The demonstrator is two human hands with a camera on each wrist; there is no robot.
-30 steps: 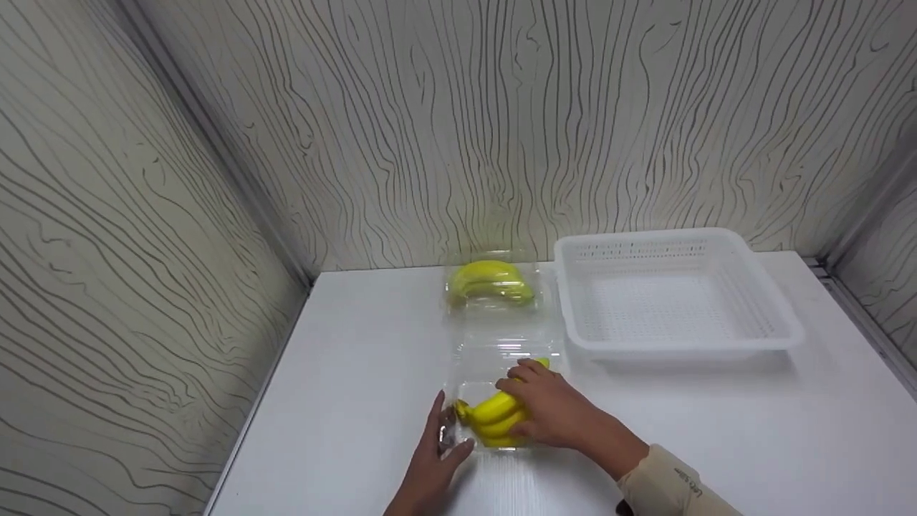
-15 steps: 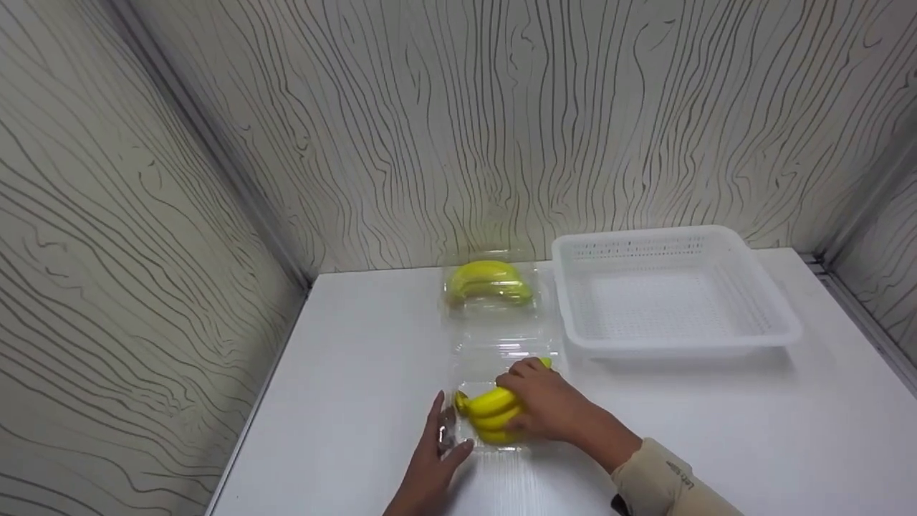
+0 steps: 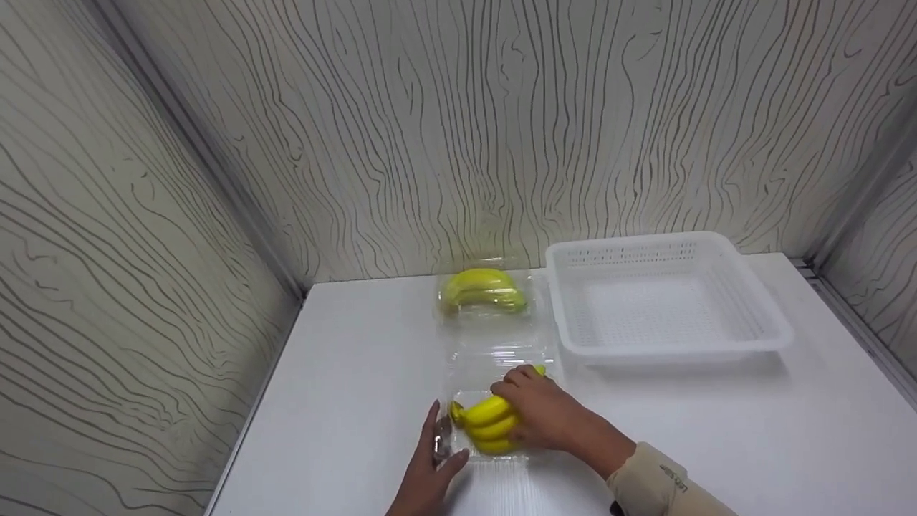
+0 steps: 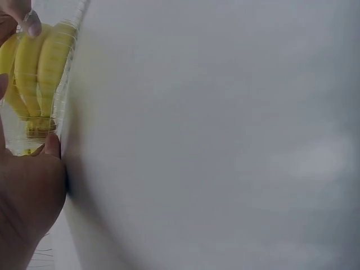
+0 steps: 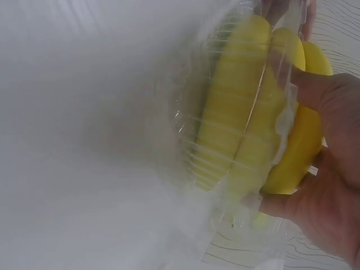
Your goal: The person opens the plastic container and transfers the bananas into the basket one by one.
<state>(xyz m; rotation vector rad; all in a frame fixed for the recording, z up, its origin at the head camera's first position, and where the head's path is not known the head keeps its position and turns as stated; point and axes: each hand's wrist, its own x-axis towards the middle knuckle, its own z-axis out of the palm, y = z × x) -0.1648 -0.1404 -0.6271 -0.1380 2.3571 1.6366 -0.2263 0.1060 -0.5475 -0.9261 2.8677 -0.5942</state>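
In the head view a bunch of bananas point(image 3: 489, 424) lies in the base of a clear plastic clamshell box point(image 3: 494, 355). My right hand point(image 3: 548, 410) grips the bunch from above; in the right wrist view its thumb and fingers point(image 5: 278, 205) are on opposite sides of the bananas point(image 5: 233, 107). Its palm hides the bunch's right part. With straight index finger and thumb, my left hand point(image 3: 426, 466) touches the box's left end, beside the banana stem. In the left wrist view, the left hand point(image 4: 28, 191) is against the box wall, near the tabletop.
Farther back, a second clear box holds another bunch of bananas point(image 3: 483, 289). To its right stands a white perforated basket point(image 3: 666, 351). All rests on a white table point(image 3: 344, 401), with wood-patterned panels point(image 3: 401, 143) behind and at the sides.
The bunch stays in the box, with only a slight shift of the right hand. The left hand keeps its place at the box's end. The head view has tilted a little.
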